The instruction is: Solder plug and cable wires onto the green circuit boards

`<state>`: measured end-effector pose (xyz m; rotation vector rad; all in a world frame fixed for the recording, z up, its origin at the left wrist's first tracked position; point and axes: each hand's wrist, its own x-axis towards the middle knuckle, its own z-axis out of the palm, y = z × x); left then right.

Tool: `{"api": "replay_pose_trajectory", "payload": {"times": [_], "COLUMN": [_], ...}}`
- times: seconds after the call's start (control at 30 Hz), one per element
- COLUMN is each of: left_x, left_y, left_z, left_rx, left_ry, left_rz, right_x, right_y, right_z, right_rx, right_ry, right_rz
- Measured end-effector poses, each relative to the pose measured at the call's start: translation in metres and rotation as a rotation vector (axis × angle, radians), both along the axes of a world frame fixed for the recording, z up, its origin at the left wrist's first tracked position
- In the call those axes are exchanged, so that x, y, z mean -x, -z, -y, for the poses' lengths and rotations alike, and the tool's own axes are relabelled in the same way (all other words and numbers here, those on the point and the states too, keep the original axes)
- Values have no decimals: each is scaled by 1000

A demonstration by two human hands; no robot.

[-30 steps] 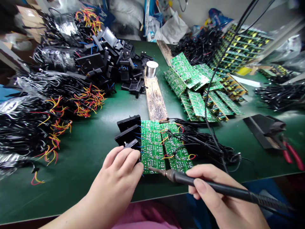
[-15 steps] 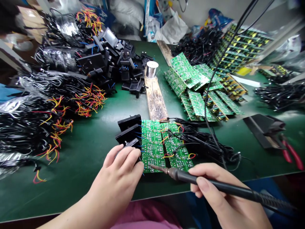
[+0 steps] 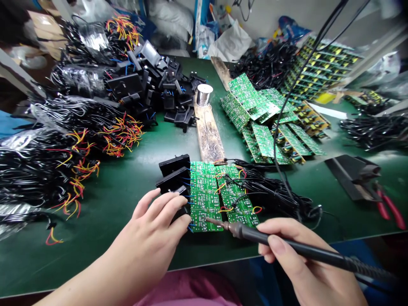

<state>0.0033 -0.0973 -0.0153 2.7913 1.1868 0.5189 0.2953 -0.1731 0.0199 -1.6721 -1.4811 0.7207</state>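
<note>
My left hand rests over the nearest black plug casings, its fingers curled on a casing beside the left edge of a green circuit board. Two more black casings lie above it, with blue wires running to the board. My right hand grips a black soldering iron. The iron's tip is over the lower part of the left board. A second green board lies to its right, with red and yellow wires and black cables attached.
A solder spool stands on a scorched wooden strip. Cable bundles and black casings fill the left. Stacked boards, red-handled pliers and a hanging cable are at the right.
My left hand has shifted slightly left and its fingers have loosened a little on the casing. The iron's tip has moved slightly right and up over the board.
</note>
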Motion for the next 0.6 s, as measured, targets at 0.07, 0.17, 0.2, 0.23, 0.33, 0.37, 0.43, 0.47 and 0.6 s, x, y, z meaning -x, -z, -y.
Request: {"api": "replay_pose_trajectory", "payload": {"times": [0.07,0.17,0.2,0.23,0.33,0.37,0.43,0.47,0.6], "left_x": [0,-3,-4,-5,-9,-10,-12,-13,-16], "left_y": [1,2,2,2,2,2,3,3,4], "left_z": [-1,-2,-3,-3,-4,-5,-4,-4,-2], "left_rx": [6,-15,-27,-37,-72,-76,-88,-94,-110], "left_ry": [-5,-23,-30,-36,-36,-31,-24,-22,-14], "left_rz": [24,55,61,64,71,68,61,54,4], "right_x": [-1,-1,-1,-1,0,1,2,2,6], "right_y": [1,3,4,5,6,7,7,7,6], "right_z": [-1,-3,-4,-4,-5,-5,-6,-7,-11], "right_rx": [1,7,9,10,13,19,21,24,32], "right_ry": [2,-6,-11,-15,-15,-16,-26,-32,-47], "right_rz": [2,4,3,0,-18,-23,-24,-20,-28]}}
